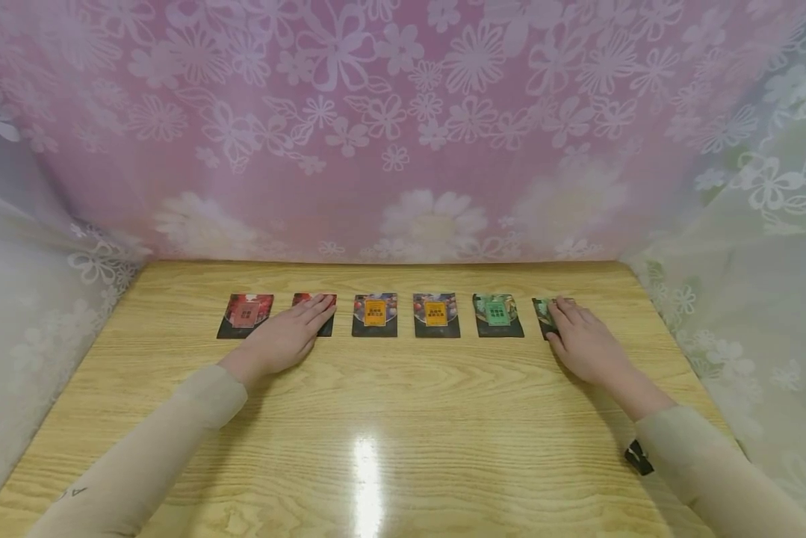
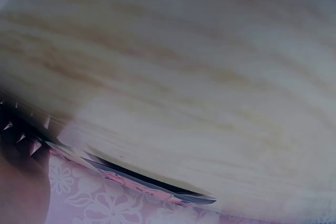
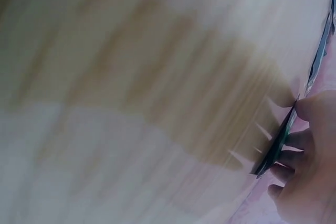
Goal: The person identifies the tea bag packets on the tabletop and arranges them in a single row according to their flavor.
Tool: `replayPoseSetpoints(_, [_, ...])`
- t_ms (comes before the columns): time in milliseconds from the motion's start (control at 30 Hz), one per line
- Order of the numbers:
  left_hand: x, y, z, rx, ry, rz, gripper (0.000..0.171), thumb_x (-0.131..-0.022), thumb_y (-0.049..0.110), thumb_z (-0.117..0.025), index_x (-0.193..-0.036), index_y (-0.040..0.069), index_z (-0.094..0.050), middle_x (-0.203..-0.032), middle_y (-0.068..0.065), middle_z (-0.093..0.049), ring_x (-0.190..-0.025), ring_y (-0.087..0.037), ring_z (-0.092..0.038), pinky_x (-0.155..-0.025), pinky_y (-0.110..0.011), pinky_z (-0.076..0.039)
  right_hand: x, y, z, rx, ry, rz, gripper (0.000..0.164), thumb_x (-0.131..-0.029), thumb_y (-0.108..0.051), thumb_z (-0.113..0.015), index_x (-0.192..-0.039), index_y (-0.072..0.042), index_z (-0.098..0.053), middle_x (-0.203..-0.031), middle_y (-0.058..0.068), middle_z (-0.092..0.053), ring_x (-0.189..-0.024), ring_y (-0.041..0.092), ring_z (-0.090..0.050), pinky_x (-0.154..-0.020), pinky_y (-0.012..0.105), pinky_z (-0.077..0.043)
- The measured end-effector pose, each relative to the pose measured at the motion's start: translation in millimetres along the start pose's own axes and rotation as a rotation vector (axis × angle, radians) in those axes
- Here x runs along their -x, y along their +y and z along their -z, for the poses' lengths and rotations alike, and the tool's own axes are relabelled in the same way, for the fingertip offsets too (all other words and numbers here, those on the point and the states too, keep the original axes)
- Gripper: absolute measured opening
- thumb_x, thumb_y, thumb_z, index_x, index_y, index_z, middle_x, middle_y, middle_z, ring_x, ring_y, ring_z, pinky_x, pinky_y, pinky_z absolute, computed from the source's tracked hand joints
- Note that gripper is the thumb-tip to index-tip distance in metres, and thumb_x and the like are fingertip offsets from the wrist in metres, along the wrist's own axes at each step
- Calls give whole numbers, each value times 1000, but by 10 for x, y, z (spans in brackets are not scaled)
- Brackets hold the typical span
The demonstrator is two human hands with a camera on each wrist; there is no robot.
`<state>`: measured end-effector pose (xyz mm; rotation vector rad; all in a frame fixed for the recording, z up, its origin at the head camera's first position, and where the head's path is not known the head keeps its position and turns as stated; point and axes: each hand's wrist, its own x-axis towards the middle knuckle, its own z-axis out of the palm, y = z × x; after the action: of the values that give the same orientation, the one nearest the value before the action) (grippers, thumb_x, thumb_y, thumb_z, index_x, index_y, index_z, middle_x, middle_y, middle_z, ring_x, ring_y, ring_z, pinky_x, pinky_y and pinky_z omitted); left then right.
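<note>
Flat dark sachets lie in a row across the table. My left hand (image 1: 278, 340) rests with straight fingers over a red sachet (image 1: 302, 300), covering most of its front. To its left lies another red sachet (image 1: 245, 317); the left wrist view shows a sachet (image 2: 157, 184) edge-on beside the hand (image 2: 21, 192). At the row's right end, my right hand (image 1: 589, 345) lies on a green sachet (image 1: 543, 314), fingers extended over it and thumb at its near edge. In the right wrist view, that sachet (image 3: 275, 148) sits under the fingers of the hand (image 3: 310, 166).
Between the hands lie two orange-labelled sachets (image 1: 375, 315) and a green-labelled sachet (image 1: 498, 315), spaced apart. The wood-grain table (image 1: 403, 396) meets a pink floral curtain (image 1: 403, 149) at the back. Pale floral curtains hang at both sides. A small black piece (image 1: 638, 457) shows beside the right sleeve.
</note>
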<state>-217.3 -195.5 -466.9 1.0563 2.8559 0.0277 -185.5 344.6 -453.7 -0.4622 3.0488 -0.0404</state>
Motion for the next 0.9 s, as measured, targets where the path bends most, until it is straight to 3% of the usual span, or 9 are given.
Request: replayPoseSetpoints(900, [-1, -57, 19, 12, 33, -29, 62, -112, 21, -50, -168, 5, -29, -176, -16, -27, -163, -34, -29, -133, -52, -30, -36, -3, -30, -36, 24, -19, 64, -111, -23, -52, -160, 12, -32, -165, 39, -31, -152, 57, -32, -126, 69, -29])
